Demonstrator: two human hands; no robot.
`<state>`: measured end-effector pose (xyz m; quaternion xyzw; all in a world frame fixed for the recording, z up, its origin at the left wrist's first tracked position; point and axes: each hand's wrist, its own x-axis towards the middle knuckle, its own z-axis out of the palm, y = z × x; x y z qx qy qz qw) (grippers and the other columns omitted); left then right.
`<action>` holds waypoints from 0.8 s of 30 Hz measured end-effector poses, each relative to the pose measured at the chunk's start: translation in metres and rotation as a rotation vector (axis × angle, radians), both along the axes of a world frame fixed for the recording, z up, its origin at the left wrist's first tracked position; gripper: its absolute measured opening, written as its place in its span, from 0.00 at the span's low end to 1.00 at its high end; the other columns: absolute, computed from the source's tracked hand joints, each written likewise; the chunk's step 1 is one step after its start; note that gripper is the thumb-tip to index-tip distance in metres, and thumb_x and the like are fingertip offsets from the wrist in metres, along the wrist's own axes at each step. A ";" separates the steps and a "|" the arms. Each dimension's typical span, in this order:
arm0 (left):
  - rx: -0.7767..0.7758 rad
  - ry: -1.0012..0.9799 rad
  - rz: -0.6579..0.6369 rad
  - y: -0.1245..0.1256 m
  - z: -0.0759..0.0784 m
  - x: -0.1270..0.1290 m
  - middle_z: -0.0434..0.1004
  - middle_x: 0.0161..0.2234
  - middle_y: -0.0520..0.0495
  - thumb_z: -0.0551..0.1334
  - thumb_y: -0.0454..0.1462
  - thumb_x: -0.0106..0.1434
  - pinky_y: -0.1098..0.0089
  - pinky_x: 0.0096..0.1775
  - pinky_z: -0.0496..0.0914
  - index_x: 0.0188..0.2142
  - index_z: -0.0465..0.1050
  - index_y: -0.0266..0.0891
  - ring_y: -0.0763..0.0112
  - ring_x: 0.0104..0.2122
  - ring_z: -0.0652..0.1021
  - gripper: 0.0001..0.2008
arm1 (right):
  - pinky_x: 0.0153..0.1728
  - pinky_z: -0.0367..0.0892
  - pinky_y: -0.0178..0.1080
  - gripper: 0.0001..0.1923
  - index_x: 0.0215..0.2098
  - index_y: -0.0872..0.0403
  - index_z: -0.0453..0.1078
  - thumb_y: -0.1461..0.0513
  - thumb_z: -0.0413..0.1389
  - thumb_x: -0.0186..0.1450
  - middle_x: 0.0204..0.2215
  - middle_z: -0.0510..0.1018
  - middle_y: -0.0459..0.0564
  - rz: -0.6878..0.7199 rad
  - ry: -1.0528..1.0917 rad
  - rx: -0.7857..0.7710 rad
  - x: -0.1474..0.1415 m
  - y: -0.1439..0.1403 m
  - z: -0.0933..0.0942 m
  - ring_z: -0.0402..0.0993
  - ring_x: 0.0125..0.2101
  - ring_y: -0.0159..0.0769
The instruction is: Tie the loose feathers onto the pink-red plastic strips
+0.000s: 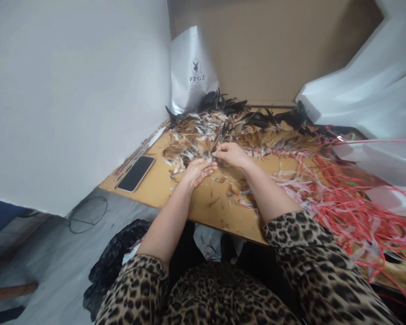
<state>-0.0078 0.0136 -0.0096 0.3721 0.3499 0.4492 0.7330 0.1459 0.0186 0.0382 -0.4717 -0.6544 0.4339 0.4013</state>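
Brown and black feathers (219,131) lie heaped across the far part of the wooden surface (176,189). At the heap's near edge, the right hand (230,154) has its fingers (217,155) pinched together on a small tuft of feathers. Just nearer and to the left, the left hand (198,170) rests palm up beside it, fingers loosely apart. A black phone (136,173) lies at the left, red cords (338,198) tangle at the right, and a white bag (192,72) stands far behind.
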 end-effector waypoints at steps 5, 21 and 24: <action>0.014 0.029 -0.012 -0.001 0.001 0.001 0.76 0.26 0.45 0.64 0.33 0.52 0.79 0.29 0.68 0.30 0.71 0.30 0.78 0.25 0.76 0.06 | 0.17 0.49 0.29 0.14 0.19 0.58 0.64 0.55 0.56 0.49 0.13 0.66 0.41 0.009 -0.006 -0.008 -0.001 0.000 -0.001 0.53 0.14 0.21; -0.011 -0.079 0.200 0.006 0.000 -0.002 0.74 0.24 0.49 0.61 0.32 0.55 0.81 0.25 0.65 0.31 0.71 0.31 0.81 0.23 0.74 0.04 | 0.25 0.57 0.31 0.08 0.23 0.57 0.73 0.63 0.53 0.50 0.21 0.75 0.49 -0.182 -0.746 0.111 0.036 0.010 -0.003 0.67 0.23 0.29; -0.022 -0.081 0.196 0.005 0.001 -0.002 0.73 0.23 0.49 0.61 0.32 0.55 0.81 0.25 0.65 0.31 0.71 0.31 0.81 0.23 0.74 0.04 | 0.26 0.59 0.31 0.08 0.25 0.55 0.74 0.62 0.54 0.50 0.25 0.77 0.52 -0.107 -0.994 0.067 0.035 0.004 0.005 0.69 0.25 0.32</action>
